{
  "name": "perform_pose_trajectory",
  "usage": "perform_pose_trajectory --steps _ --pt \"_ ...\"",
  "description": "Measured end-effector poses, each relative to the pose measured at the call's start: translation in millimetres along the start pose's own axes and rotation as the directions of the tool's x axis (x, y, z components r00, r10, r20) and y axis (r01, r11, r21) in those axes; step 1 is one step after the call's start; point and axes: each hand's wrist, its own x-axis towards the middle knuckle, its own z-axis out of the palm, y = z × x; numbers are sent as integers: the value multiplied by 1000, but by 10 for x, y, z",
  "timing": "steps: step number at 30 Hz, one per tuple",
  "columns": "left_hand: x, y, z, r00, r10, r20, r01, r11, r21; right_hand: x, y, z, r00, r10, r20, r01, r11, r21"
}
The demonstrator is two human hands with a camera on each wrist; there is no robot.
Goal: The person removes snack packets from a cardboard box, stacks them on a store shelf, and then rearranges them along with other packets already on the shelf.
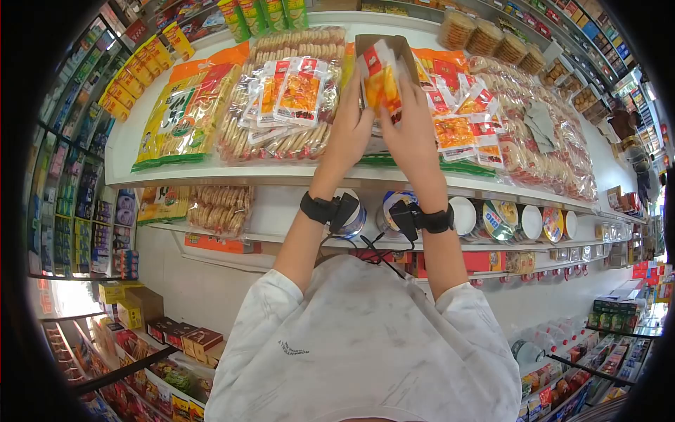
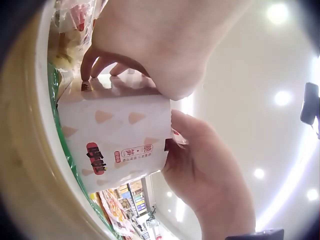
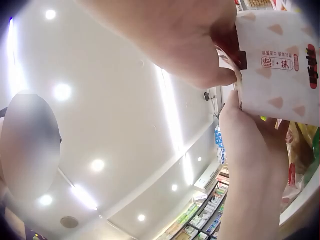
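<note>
An upright cardboard box (image 1: 402,48) stands on the upper shelf, an orange-and-white snack packet (image 1: 380,79) at its opening. My left hand (image 1: 349,128) grips the box's left side; its fingers bend over the patterned white box (image 2: 117,122) in the left wrist view. My right hand (image 1: 411,132) is at the opening and right side, thumb by the packet. In the right wrist view, the fingers of my right hand (image 3: 182,37) reach into the mouth of the box (image 3: 277,67) around a red-edged packet, their tips hidden. My left hand (image 3: 252,145) lies along the box's other side.
Loose snack packets (image 1: 301,91) lie on bagged round crackers left of the box. More packets (image 1: 458,131) lie to the right, beside further cracker bags (image 1: 555,151). Green cans (image 1: 274,14) stand behind. Tubs (image 1: 500,219) line the shelf below the front edge (image 1: 281,172).
</note>
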Motion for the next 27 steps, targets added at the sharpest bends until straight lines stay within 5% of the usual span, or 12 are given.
perform_pose_trajectory --steps 2,5,11,14,17,27 --pt "-13 47 -2 1000 -5 -8 6 1000 17 -46 16 100 965 -230 -128 182 933 -309" --pt "-12 19 38 999 -19 -30 19 1000 1 2 -49 75 943 -288 -168 233 929 -286" --pt "-25 20 3 999 -16 -39 16 1000 3 14 74 12 983 -177 52 184 917 -354" --pt "-52 34 -15 999 -29 -42 28 999 -28 2 -16 -25 983 -179 26 180 946 -268" --pt "-65 76 -7 997 -54 -51 51 997 -63 -31 59 103 923 -369 -107 308 877 -370" --pt "-63 81 6 998 -51 -26 48 994 -95 -97 65 93 934 -315 -168 261 923 -282"
